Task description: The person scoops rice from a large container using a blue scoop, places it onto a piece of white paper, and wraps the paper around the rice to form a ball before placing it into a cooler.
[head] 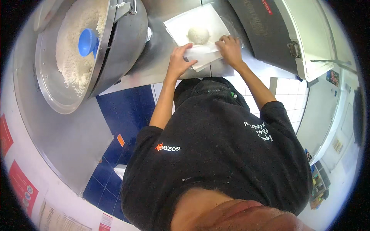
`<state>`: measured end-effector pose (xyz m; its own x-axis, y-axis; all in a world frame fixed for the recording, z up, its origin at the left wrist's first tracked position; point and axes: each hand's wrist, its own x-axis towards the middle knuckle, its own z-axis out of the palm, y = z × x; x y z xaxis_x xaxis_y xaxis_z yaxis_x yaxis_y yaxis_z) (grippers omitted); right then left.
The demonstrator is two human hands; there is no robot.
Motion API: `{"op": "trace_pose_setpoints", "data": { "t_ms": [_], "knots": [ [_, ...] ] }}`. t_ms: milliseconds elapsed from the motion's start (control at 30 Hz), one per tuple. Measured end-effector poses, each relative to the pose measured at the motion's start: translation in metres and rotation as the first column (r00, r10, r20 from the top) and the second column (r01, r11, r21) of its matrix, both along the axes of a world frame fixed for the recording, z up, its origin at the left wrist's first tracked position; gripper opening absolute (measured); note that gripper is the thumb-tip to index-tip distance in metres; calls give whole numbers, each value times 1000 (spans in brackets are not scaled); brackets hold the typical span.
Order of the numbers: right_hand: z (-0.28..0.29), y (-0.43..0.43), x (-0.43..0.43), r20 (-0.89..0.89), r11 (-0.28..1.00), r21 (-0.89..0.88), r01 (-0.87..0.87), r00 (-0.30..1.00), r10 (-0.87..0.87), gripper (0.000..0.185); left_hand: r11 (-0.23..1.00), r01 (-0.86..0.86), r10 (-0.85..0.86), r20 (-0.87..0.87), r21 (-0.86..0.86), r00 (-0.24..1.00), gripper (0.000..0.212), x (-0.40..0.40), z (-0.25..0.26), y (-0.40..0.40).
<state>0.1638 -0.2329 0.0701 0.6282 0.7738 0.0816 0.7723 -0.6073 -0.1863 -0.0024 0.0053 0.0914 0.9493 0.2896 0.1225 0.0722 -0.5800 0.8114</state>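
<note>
A rounded mound of white cooked rice (198,35) lies on stacked sheets of white wrapping paper (205,18) on the steel worktop (153,62). My left hand (181,61) is at the paper's near left corner, thumb and fingers spread around the folded-up near edge; whether it pinches the paper cannot be told. At the right, my right hand (229,49) has its fingers curled on the paper's near edge, gripping it beside the rice. The near edge of the paper is lifted and folded towards the mound.
A large metal pot (127,43) of rice (75,52) stands at the left, with a blue plastic scoop (87,43) in it. Its wide rim tilts over the worktop's left end. At the right is a big dark container (268,43) with a metal latch (294,49).
</note>
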Motion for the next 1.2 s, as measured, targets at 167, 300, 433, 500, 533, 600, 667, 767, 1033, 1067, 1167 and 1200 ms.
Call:
{"op": "trace_pose_setpoints", "data": {
  "t_ms": [167,300,433,500,533,600,667,767,1033,1067,1167,1200],
  "knots": [
    [25,-4,12,-113,980,65,-188,974,194,18,973,115,-116,-10,198,993,34,-12,-26,17],
    [38,-17,16,-484,975,179,-134,851,206,16,958,155,-161,5,242,987,29,-24,-4,15],
    [32,-14,9,-664,958,265,106,741,102,23,954,116,-133,42,278,990,26,-25,-17,9],
    [33,-13,9,-651,966,212,146,759,28,27,979,85,-94,40,187,995,22,-27,-18,11],
    [34,-13,10,-651,967,211,145,759,28,27,979,85,-94,40,186,995,22,-26,-18,11],
    [34,-14,11,-627,964,244,106,775,74,27,988,119,-130,112,99,985,16,-24,-18,10],
    [33,-21,16,-626,969,245,40,770,127,26,998,51,-51,13,-45,999,11,-28,-16,0],
    [32,-17,17,-659,945,315,89,737,150,28,974,-168,152,-109,-151,982,24,-23,-21,-6],
    [-1,12,32,-819,822,133,553,529,-223,42,897,-442,435,-137,-25,890,40,18,-39,2],
    [0,16,32,-755,863,95,496,601,-262,40,886,-462,464,-67,40,883,39,19,-42,1],
    [-14,11,31,-651,903,90,421,711,-266,34,889,-424,446,-119,172,887,31,19,-43,-5],
    [-16,13,29,-622,911,134,391,749,-230,31,901,-360,416,-243,244,876,24,18,-40,-5]
  ]
}}
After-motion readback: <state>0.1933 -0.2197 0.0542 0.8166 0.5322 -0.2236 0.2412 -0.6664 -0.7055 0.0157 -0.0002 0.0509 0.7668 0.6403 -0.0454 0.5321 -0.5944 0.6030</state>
